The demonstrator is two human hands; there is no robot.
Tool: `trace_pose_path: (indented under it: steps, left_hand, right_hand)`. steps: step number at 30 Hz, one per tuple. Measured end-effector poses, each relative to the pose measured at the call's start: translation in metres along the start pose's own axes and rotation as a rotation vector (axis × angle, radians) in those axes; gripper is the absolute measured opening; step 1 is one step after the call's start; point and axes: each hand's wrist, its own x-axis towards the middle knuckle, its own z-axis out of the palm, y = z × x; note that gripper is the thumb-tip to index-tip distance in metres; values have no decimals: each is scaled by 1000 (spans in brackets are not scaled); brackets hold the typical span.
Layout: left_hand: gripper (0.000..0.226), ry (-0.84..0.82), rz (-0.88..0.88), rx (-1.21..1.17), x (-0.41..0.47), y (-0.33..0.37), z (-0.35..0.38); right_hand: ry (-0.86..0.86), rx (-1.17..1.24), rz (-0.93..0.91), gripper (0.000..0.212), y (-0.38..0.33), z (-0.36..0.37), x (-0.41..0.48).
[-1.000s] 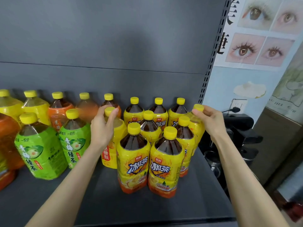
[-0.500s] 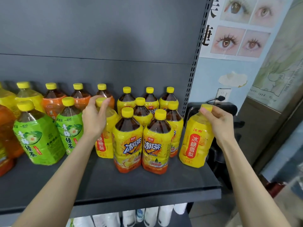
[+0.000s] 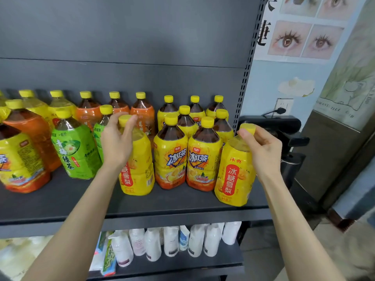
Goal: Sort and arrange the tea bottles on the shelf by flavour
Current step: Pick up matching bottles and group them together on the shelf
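Head view: left hand (image 3: pixel 116 142), fingers curled round the neck and cap of a pale-yellow plastic pear-drink bottle (image 3: pixel 138 171) standing on the dark grey metal shelf (image 3: pixel 81 195). Right hand (image 3: pixel 263 151), fingers gripping the yellow cap of a second pear-drink bottle (image 3: pixel 233 175) at the shelf's front right corner. Two yellow iced-black-tea bottles (image 3: pixel 170 159) stand between them. Green-labelled green-tea bottles (image 3: pixel 75 151) sit at 9 o'clock of the left hand, and orange-labelled bottles (image 3: pixel 88 117) at 11 o'clock, in the back row.

Bright and even all over. Soft shadows behind the tea bottles (image 3: pixel 170 155) on the shelf (image 3: pixel 60 199). Shiny spots on wrappers. Bent near the edges, fuzzy at bottom left.
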Motion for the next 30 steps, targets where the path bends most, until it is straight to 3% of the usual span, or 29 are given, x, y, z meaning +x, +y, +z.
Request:
trace_pose_path:
  steps: [13,15,18,21,26,30]
  left_hand:
    - [40,-73,-27,-41,-50,53,12]
    - [42,-160,-34,-25,-54,55,10]
    - [62,-377,-43,-78,-57,46,-3]
    - [78,-497,-113,-185,-60,29,-13]
    - [82,-378,-309,-386,-89,10,-9]
    - [55,-307,-392,-428,-100,-2,1]
  right_hand:
    - [21,-31,-39,13,-5,23,-27]
    - [51,-81,-67,20,-2,23,-31]
    - [58,-104,-54,27,9,20,-41]
    - [51,-111,-23,54,20,19,-51]
    - [43,45,115,70,37,15,-68]
    - [57,63,249,76,51,18,-84]
